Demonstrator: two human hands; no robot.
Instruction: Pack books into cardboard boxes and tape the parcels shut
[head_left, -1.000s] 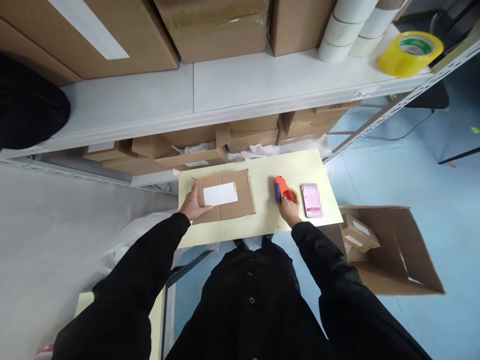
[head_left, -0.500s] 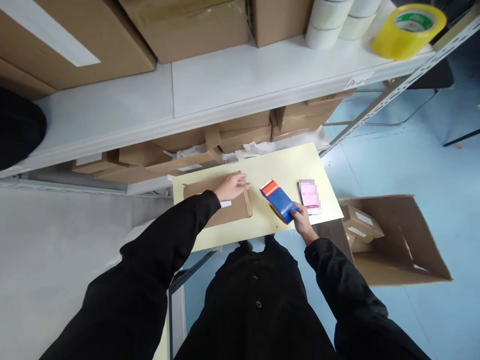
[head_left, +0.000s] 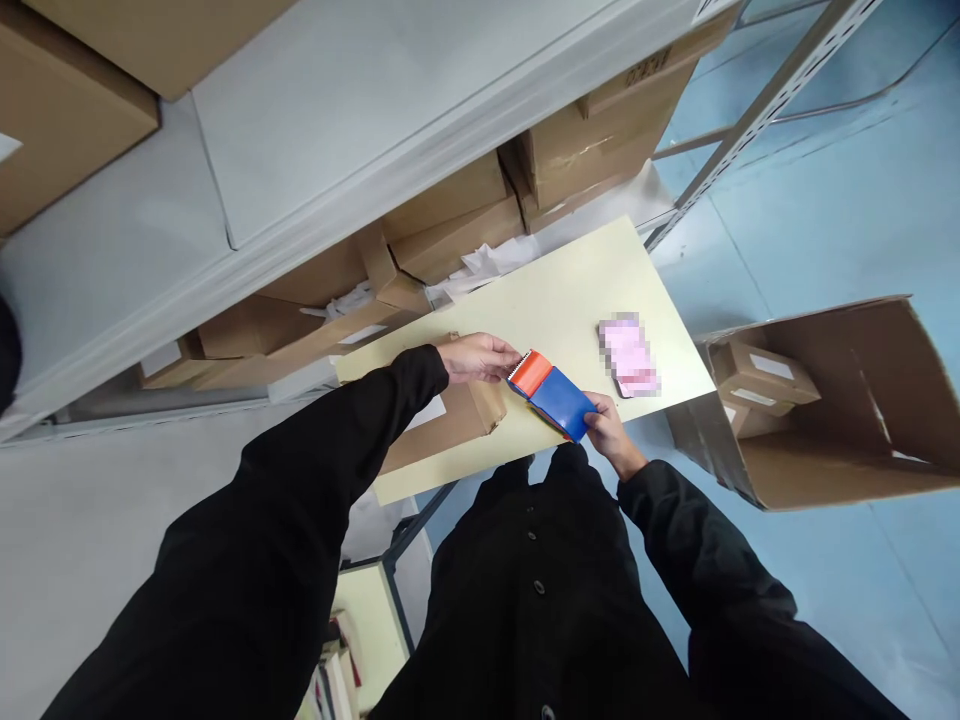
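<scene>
The shelf [head_left: 300, 190] is blocking the worktop's [head_left: 547, 290] far side; the pink item [head_left: 628, 352] is narrowing its right.

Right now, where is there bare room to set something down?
The table's widest bare patch lies between the crumpled white paper and pink item. The upper shelf shows bare surface right of the boxes. It is crowded around the carton, left hand, tape dispenser and right hand.

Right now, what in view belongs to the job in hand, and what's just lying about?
In the job, apparently:
- tape dispenser, in the right hand, toothed end at the left hand
- labelled cardboard box, on the table

Likely just lying about:
- pink item, partly pixelated
- white paper, behind the table
</scene>
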